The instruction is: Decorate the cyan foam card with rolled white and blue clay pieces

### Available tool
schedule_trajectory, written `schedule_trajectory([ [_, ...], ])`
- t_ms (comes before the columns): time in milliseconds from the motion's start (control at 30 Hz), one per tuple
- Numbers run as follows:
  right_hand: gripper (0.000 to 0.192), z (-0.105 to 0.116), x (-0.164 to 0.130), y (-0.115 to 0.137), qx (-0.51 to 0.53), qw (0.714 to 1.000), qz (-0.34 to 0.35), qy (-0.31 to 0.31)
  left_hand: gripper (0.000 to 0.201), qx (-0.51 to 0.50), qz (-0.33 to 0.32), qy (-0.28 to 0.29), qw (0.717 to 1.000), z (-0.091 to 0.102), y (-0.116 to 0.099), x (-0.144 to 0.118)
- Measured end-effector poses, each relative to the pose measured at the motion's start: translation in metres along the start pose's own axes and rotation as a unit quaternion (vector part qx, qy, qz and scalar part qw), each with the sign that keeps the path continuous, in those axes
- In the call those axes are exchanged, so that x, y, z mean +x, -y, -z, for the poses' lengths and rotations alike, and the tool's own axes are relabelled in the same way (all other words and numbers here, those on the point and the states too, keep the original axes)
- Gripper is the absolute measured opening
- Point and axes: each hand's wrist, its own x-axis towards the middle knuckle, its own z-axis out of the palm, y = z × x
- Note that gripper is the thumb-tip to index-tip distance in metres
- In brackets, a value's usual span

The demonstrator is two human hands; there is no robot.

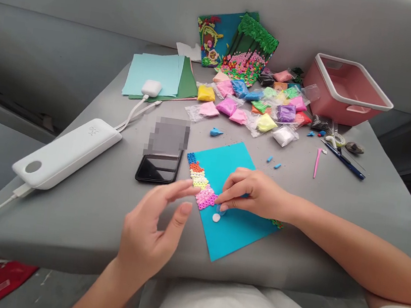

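A blue card (235, 229) lies on the grey table (77, 217), with a strip of small clay rings (200, 181) in blue, orange, cream, yellow and pink along its left edge. My right hand (251, 192) rests on the card, fingertips pinched at the pink end of the strip, just above a small white clay disc (216, 217). Whether anything sits in the pinch is hidden. My left hand (152, 230) hovers above the table left of the card, fingers apart, holding nothing.
A black phone (158, 169) lies left of the card. A white power bank (68, 152) with cables sits further left. Several bags of coloured clay (258, 105), a pink bin (346, 92), paper sheets (159, 73), finished clay pictures (236, 41) and tools (344, 161) fill the far side.
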Motion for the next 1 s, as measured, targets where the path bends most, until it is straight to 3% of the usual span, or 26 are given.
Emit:
schedule_trajectory([
  [200,0.012,-0.004,-0.002,0.0,-0.009,1.0,-0.009,0.009,0.037,0.05,-0.096,-0.002,0.994,-0.013,0.006,-0.021],
  [533,0.014,-0.005,-0.003,-0.003,-0.018,1.0,0.005,0.006,0.041,0.051,-0.125,0.053,0.989,-0.012,-0.005,-0.018],
  [1000,0.013,-0.008,-0.003,-0.003,-0.023,0.999,0.022,-0.003,0.043,0.06,-0.149,0.049,0.986,-0.017,-0.002,-0.015],
])
